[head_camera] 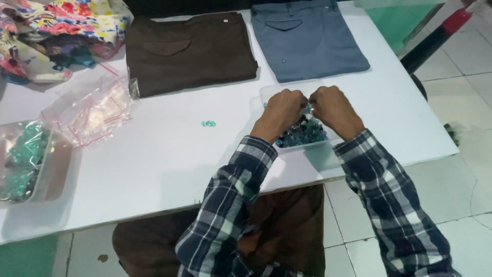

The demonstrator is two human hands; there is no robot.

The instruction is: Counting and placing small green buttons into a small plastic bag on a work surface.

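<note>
Plaid sleeves reach up from the bottom of the view to a clear plastic tray that sits on the white surface, a little in from its near edge. Both hands meet over this tray. The left hand is curled into a loose fist, and the right hand is curled the same way, knuckles up; their fingertips come together at a small item between them that is too hidden to name. Whether either hand really clamps it cannot be told from here.

Inside the tray lies a heap of dark blue and teal beads, mostly toward its near side. A few stray teal beads rest on the surface to the left, well apart from the tray.

Judging by the grip, the work is fine and fiddly, so it is best kept low over the tray: anything that slips then falls back among the beads and not onto the floor. Wrists resting on the tray's edge would steady the fingers.

Farther back lie folded brown trousers and folded grey-blue trousers. At left are clear zip bags, a bag of green beads and flowered cloth.
</note>
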